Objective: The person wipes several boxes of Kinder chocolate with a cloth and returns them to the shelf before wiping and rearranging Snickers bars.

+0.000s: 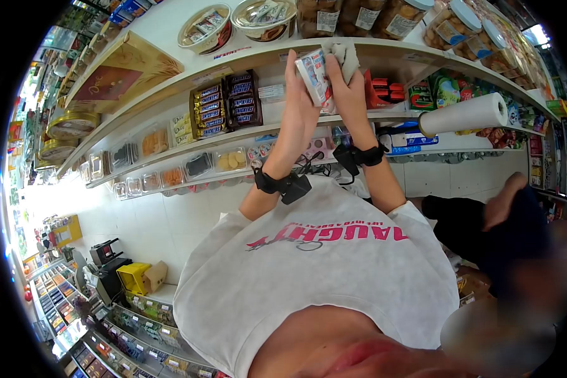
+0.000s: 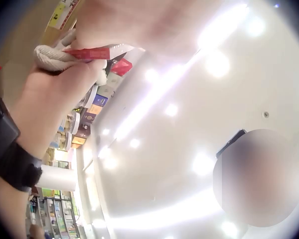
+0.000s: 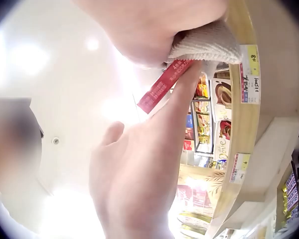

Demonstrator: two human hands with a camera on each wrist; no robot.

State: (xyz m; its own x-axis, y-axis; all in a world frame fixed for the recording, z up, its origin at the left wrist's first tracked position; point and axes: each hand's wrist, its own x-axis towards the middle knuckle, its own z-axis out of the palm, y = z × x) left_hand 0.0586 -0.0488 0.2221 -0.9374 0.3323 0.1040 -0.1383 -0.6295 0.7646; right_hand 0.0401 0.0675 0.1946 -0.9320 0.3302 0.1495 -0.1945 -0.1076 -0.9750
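Observation:
My left hand (image 1: 300, 101) holds a small box (image 1: 314, 74), white and blue on its front with red print, raised before the shelf. A red side of the box (image 3: 164, 88) faces the right wrist view. Close against it, my right hand (image 1: 348, 91) grips a folded grey-white cloth (image 1: 343, 58), bunched over the fingers at the box's edge. In the left wrist view the ribbed cloth (image 2: 52, 57) wraps about the right hand's fingers beside the box. Part of the box is hidden behind both hands. Each wrist wears a black strap.
Round tubs (image 1: 206, 28) and lidded jars (image 1: 402, 19) line the top shelf. Below it stand Snickers boxes (image 1: 225, 104) and clear packs (image 1: 152, 143). A white roll (image 1: 466, 115) juts out at the right. Another person (image 1: 510, 214) is close by on the right.

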